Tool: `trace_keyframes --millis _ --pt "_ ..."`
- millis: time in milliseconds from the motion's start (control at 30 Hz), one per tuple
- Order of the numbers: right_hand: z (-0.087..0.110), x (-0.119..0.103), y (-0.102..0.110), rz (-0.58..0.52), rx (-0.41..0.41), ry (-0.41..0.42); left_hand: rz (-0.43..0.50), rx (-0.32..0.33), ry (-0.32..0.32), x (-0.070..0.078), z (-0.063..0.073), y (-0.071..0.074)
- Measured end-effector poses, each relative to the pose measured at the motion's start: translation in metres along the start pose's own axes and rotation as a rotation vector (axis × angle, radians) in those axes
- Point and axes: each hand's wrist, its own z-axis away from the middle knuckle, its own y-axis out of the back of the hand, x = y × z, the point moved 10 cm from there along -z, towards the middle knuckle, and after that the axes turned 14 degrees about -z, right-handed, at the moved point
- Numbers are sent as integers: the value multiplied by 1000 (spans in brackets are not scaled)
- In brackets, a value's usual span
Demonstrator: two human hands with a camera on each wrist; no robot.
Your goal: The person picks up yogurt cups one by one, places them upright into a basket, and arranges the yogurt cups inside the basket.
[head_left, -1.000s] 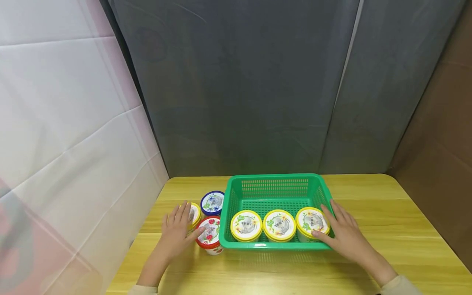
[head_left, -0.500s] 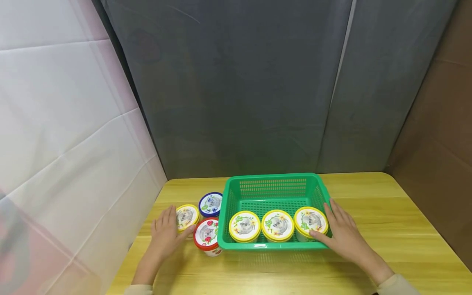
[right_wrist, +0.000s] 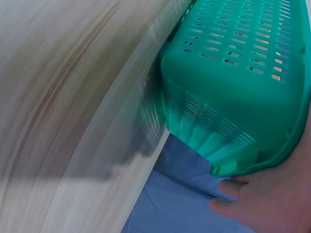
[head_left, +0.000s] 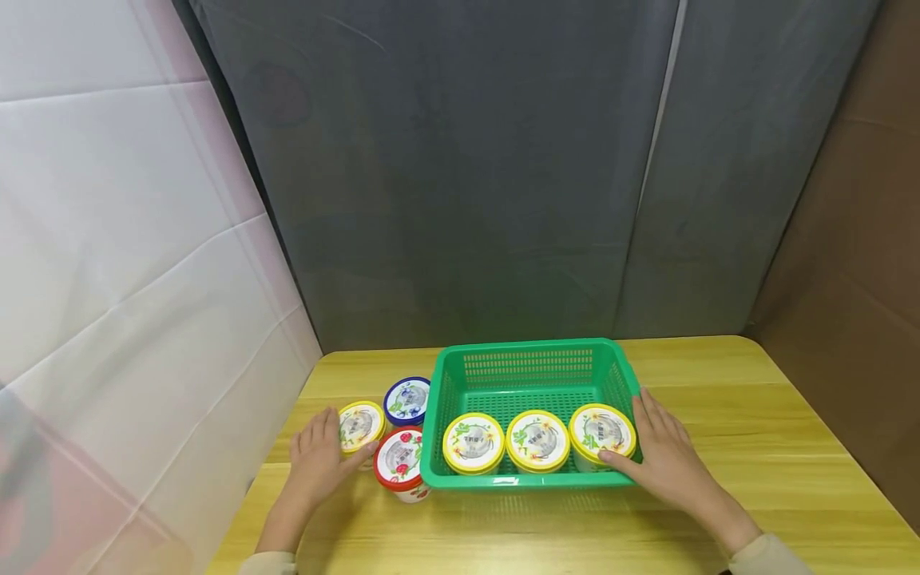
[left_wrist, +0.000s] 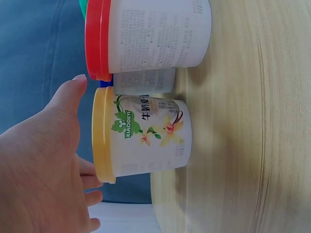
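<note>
My left hand (head_left: 316,459) is beside a yellow-lidded dessert cup (head_left: 362,426) on the table, thumb and fingers spread around its near left side. In the left wrist view, the thumb and fingertips are right at the yellow lid (left_wrist: 103,136). A red-lidded cup (head_left: 399,457) and a blue-lidded cup (head_left: 406,399) stand close by. My right hand (head_left: 672,459) rests on the right rim of a green plastic basket (head_left: 528,481), fingers straight, thumb reaching in over a yellow-lidded cup (head_left: 602,430). Two more yellow-lidded cups (head_left: 473,442) stand in the basket's front row.
The wooden table (head_left: 733,431) carries everything. A dark grey curtain (head_left: 467,176) rises behind it, a white printed cloth (head_left: 144,239) hangs at the left, and a brown panel (head_left: 848,279) stands at the right.
My left hand has drawn back left from over the yellow-lidded cup, whose lid now shows fully. The right hand stays at the basket; the whole view has shifted slightly.
</note>
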Motion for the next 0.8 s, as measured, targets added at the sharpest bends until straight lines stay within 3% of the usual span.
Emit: trace_keyframes --millis 800 --pt "1 1 0 3 14 4 -46 30 -6 -2 -7 -3"
